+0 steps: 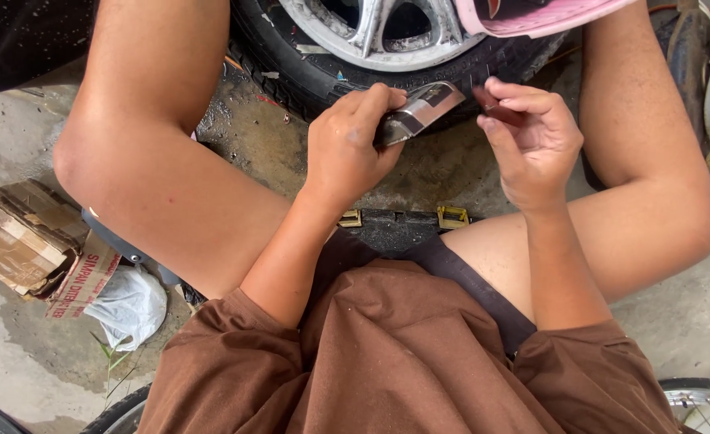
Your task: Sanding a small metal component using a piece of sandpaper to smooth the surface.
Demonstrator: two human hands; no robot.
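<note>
Head view, looking straight down: the person sits low on the concrete floor (676, 321) with knees spread, and both hands are up in front of a car tyre (323, 76) with a silver alloy rim (371, 32). The left hand (347, 149) has its fingers curled tight around a small silvery metal piece (421, 111), thumb on top, clamped on its lower end so the shiny part sticks out toward the right. The metal piece sits just in front of the tyre's tread, between the two hands. The right hand (532, 137) is right beside it, fingers bent and drawn together at the tips, pinching something small and dark; what it is, I cannot tell. Its fingertips are just beside the upper end of the metal piece; whether they touch is not clear.

Below the hands, between the legs, lies a dark case (395, 229) with two brass-coloured latches (452, 215). The brown shirt (387, 354) fills the bottom of the view. Off to the person's left, a crushed cardboard box (22, 237) lies on the floor with a crumpled white plastic bag (130, 305) next to it. A pink-edged thing (532, 18) overlaps the rim at the top.
</note>
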